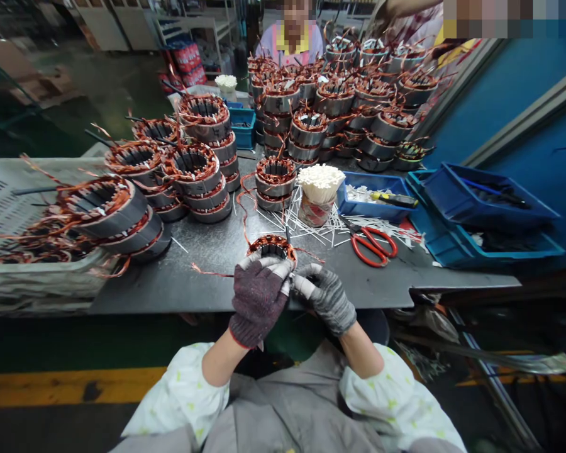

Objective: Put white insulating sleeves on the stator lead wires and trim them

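Note:
A motor stator point(271, 246) with copper windings stands at the near edge of the dark workbench point(207, 264). My left hand point(258, 296), in a dark knit glove, is closed round its near side. My right hand point(324, 297), in a grey glove, grips it from the right, fingertips meeting those of the left. A loose copper wire trails left from the stator.
Stacks of wound stators point(193, 170) fill the left and back of the bench. A cup of white sticks point(319, 192), red scissors point(372, 244), blue bins point(476, 207) and a grey crate point(9, 207) surround the spot. A person point(292, 38) sits opposite.

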{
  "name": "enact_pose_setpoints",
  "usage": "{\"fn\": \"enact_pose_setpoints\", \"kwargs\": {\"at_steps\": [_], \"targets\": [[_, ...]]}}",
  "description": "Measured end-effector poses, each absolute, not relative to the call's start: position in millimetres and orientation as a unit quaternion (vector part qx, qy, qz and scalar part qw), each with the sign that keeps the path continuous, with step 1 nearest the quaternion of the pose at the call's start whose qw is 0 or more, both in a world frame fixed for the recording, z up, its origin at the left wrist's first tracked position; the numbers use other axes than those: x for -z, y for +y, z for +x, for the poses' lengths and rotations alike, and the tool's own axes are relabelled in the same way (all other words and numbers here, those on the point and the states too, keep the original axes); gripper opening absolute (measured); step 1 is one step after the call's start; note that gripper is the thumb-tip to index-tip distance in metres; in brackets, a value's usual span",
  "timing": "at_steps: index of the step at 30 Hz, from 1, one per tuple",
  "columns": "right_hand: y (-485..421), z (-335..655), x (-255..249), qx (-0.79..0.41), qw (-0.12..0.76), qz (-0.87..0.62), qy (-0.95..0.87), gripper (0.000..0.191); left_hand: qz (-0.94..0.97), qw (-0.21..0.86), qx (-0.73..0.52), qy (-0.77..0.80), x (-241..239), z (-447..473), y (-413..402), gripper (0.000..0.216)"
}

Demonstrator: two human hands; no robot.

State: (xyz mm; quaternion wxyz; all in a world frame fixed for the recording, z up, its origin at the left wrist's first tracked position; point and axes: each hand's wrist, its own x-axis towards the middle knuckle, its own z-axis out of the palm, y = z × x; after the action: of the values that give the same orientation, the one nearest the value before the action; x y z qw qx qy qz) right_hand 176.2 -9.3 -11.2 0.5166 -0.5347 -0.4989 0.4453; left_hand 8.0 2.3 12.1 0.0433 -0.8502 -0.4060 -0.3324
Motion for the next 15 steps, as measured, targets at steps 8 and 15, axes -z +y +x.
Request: {"fn": "enact_pose_setpoints", "kwargs": {"at_steps": [8,15], "targets": [[-7.2,181.8,16.9,-0.451,0.521,-0.523,-0.501,0.017,-0.855,0.038,0.345,-0.386,-10.8,5.5,2.7,0.029],[-3.5,186.3,20.5,-0.437,0.516,-0.530,-0.513,0.016,-0.853,0.039,0.364,-0.373,-12.7,4.9,4.4,0.025]]}}
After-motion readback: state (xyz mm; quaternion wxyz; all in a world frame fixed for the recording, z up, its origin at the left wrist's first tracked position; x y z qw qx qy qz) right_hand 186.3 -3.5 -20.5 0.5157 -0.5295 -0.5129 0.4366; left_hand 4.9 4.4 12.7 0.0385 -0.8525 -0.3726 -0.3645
